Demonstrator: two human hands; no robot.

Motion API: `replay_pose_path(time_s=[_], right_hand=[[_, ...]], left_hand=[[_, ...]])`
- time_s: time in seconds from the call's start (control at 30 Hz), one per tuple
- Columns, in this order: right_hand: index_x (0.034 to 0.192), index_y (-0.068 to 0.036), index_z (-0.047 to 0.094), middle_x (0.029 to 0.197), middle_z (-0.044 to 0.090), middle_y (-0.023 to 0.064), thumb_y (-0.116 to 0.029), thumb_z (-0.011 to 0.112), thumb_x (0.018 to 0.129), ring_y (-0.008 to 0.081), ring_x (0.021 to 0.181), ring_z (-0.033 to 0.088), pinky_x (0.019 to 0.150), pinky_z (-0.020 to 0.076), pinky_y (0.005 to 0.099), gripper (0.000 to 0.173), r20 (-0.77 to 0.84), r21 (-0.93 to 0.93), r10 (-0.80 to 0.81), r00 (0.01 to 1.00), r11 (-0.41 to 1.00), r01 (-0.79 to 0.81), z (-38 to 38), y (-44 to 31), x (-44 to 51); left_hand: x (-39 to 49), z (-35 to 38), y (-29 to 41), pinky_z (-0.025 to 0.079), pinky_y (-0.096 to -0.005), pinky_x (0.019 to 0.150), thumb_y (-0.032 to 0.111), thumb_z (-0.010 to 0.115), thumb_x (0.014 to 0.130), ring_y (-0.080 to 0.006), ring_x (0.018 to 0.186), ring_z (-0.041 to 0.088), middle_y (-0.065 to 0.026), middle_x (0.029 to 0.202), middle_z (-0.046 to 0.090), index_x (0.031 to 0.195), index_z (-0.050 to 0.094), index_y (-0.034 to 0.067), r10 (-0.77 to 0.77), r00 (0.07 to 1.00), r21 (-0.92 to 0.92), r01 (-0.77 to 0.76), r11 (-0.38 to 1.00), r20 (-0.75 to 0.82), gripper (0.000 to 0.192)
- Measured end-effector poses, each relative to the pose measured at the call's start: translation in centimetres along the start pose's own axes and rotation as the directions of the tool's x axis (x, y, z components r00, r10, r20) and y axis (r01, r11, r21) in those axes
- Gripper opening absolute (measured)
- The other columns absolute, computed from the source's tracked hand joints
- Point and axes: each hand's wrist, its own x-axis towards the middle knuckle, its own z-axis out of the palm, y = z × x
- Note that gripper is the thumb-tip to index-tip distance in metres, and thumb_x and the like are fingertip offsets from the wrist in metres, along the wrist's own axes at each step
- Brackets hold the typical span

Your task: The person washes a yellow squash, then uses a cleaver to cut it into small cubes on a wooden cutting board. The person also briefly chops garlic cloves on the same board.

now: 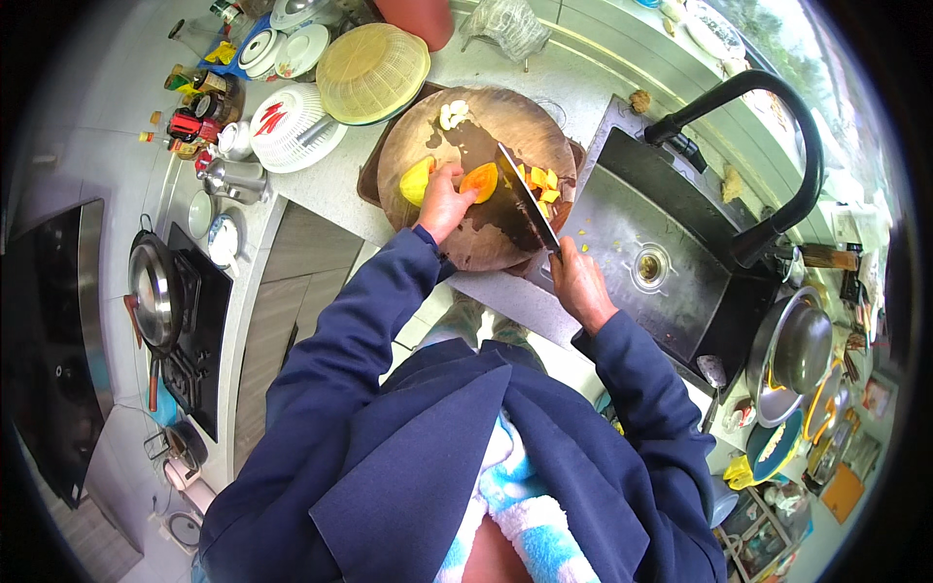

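Observation:
On the round wooden chopping board lies an orange-fleshed piece of pumpkin, with the fingertips of my left hand at its left edge. A larger yellow-skinned pumpkin piece sits just left of those fingers. My right hand grips the handle of a cleaver, its blade slanting across the right part of the board. Several cut pumpkin chunks are beside the blade on its right. Peeled garlic cloves rest near the board's far edge.
A dark sink with a black faucet adjoins the board on the right. To the upper left are a yellow woven basket and an upturned white colander with red chillies on it. A lidded wok stands on the stove at left.

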Motion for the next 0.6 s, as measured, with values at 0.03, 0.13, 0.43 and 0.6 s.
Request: replay_pose_path(time_s=[0.03, 0.13, 0.43, 0.6], right_hand=[[0.100, -0.002, 0.046, 0.080, 0.063, 0.0308, -0.017, 0.053, 0.096, 0.0519, 0.080, 0.061, 0.069, 0.0457, 0.0592, 0.017, -0.021, 0.030, -0.001, 1.000, 1.000, 0.002, 0.1, -0.1, 0.2], [0.100, -0.003, 0.046, 0.079, 0.061, 0.0316, -0.015, 0.055, 0.096, 0.0527, 0.079, 0.058, 0.066, 0.0425, 0.0594, 0.016, -0.069, 0.083, 0.003, 0.998, 0.997, 0.002, 0.4, -0.8, 0.6], [0.100, -0.001, 0.045, 0.080, 0.064, 0.0303, -0.019, 0.051, 0.097, 0.0509, 0.079, 0.062, 0.071, 0.0474, 0.0587, 0.020, -0.060, 0.021, 0.048, 0.997, 0.999, -0.047, -0.5, -4.4, 1.4], [0.102, 0.000, 0.045, 0.080, 0.065, 0.0291, -0.019, 0.050, 0.096, 0.0495, 0.078, 0.064, 0.070, 0.0490, 0.0584, 0.020, -0.023, -0.035, 0.073, 0.997, 0.997, -0.073, 0.2, -5.1, 2.6]], left_hand=[[-0.1, 0.2, -0.1, 0.050, -0.0376, 0.088, 0.009, 0.074, 0.077, -0.0314, 0.098, 0.065, -0.0202, 0.101, 0.067, 0.102, 0.065, -0.003, 0.002, 1.000, 0.008, -0.002, 1.000, -0.008, 0.029], [0.0, 0.3, 0.0, 0.051, -0.0374, 0.083, 0.010, 0.075, 0.077, -0.0302, 0.091, 0.066, -0.0196, 0.097, 0.068, 0.102, 0.065, -0.002, -0.074, 0.994, -0.082, 0.081, 0.993, 0.080, 0.029], [-0.1, -0.5, 2.1, 0.051, -0.0260, 0.069, 0.006, 0.072, 0.083, -0.0114, 0.075, 0.062, -0.0066, 0.088, 0.068, 0.102, 0.066, -0.002, -0.083, 0.949, -0.065, 0.108, 0.992, 0.304, 0.021], [-0.2, -0.6, 2.6, 0.051, -0.0309, 0.066, 0.005, 0.071, 0.078, -0.0181, 0.070, 0.063, -0.0117, 0.084, 0.067, 0.094, 0.066, -0.002, -0.072, 0.954, -0.106, 0.107, 0.989, 0.291, 0.019]])
